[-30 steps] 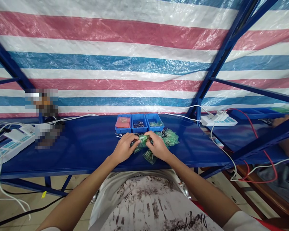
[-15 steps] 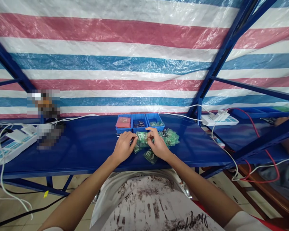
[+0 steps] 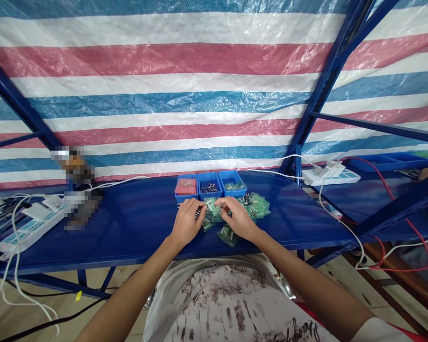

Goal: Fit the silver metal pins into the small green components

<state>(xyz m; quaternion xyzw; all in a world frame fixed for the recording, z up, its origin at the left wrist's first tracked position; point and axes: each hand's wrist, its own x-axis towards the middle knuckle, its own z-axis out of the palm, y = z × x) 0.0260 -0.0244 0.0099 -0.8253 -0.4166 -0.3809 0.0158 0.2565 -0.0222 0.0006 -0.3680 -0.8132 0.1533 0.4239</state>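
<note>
Packet (image 3: 211,205) sits mid-frame between left hand (image 3: 187,219) and right hand (image 3: 239,217), fingers of both curled at its edges, probably to steady it; cannot tell if either pinches; bins (image 3: 235,193) just above, likely for short reach, green pile (image 3: 258,205) right of centre, also near

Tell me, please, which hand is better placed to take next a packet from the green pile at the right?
Probably the right hand: it is close beside the green pile. The left hand is farther away, with a green packet and the right hand between.
</note>
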